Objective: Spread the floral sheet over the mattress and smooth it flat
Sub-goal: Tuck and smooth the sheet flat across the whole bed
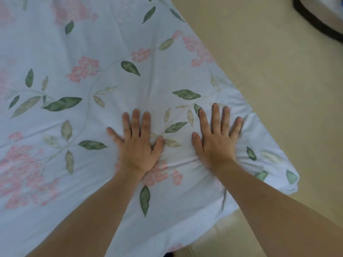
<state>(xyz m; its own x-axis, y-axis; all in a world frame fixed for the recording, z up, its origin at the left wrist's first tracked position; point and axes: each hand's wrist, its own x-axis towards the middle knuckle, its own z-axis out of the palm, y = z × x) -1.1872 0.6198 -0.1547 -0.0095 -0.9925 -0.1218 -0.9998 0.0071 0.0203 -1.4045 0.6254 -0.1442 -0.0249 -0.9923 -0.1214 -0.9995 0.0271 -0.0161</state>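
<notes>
Forearms, bare, reaching forward; left hand and right hand side by side, fingers straight and spread, pressing floral sheet near its wrinkled corner.

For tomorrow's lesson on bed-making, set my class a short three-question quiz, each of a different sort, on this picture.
1. True or false: both hands lie flat with straight fingers on the floral sheet.
2. Which hand is nearer the bed's corner? A) left hand B) right hand
3. Fill in: the creases gather near the ____ of the hands.

Key: 1 true; 2 B; 3 heels (wrists).
</notes>
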